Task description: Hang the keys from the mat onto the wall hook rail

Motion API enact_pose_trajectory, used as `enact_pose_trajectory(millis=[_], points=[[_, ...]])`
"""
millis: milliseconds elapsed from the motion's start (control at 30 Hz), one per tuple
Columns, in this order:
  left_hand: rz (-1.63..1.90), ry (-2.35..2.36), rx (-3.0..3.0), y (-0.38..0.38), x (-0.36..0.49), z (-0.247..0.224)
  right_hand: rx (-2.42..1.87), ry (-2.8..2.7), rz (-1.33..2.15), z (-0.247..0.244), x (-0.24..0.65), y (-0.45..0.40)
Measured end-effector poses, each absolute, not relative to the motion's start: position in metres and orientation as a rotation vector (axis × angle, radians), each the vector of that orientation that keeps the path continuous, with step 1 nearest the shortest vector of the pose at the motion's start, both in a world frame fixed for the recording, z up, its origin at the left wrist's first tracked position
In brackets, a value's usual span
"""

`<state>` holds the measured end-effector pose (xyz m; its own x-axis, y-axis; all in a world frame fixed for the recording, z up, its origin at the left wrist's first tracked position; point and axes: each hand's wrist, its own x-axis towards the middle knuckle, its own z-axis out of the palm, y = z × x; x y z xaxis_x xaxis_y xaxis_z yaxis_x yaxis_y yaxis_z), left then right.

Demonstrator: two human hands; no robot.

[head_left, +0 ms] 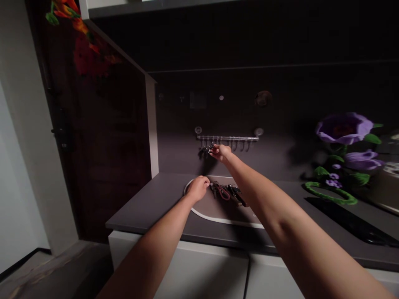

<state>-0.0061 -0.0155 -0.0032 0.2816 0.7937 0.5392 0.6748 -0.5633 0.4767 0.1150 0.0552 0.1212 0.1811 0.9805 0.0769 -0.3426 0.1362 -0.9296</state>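
Right hand (pixel 220 152) pinches key (pixel 211 147) at hook rail (pixel 227 138), slip risks a drop; left hand (pixel 198 187) at loose keys (pixel 222 191), hold unclear.

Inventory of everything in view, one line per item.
Hook rail: 1, silver, on wall above counter
Hanging keys: 1 bunch, dark, rail's left end
Loose keys: several, dark with red loop, on mat
Oval mat: 1, grey-brown, white rim, on counter
Countertop: 1, dark grey, below wall
Cabinet doors: 2, white, under counter
Door: 1, dark wood, far left
Purple flowers: 2, purple, far right
Green loop: 1, green, counter right
Left hand: 1, at loose keys
Right hand: 1, at rail, pinching key
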Motion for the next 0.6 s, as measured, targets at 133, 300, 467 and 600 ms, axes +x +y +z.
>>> enact_pose_trajectory(millis=[133,300,467,600], points=[[1.127,1.394,2.396,-0.015,-0.006,-0.003,-0.957,-0.864,1.178,0.119,0.115,0.055],[1.125,1.403,2.389,-0.016,-0.006,-0.002,-0.974,-0.870,1.169,0.114,0.118,0.056],[1.138,1.402,2.383,-0.015,-0.006,-0.003,-1.016,-0.899,1.133,0.110,0.119,0.058],[1.156,1.433,2.370,-0.011,-0.007,-0.006,-1.032,-0.915,1.109,0.109,0.119,0.061]])
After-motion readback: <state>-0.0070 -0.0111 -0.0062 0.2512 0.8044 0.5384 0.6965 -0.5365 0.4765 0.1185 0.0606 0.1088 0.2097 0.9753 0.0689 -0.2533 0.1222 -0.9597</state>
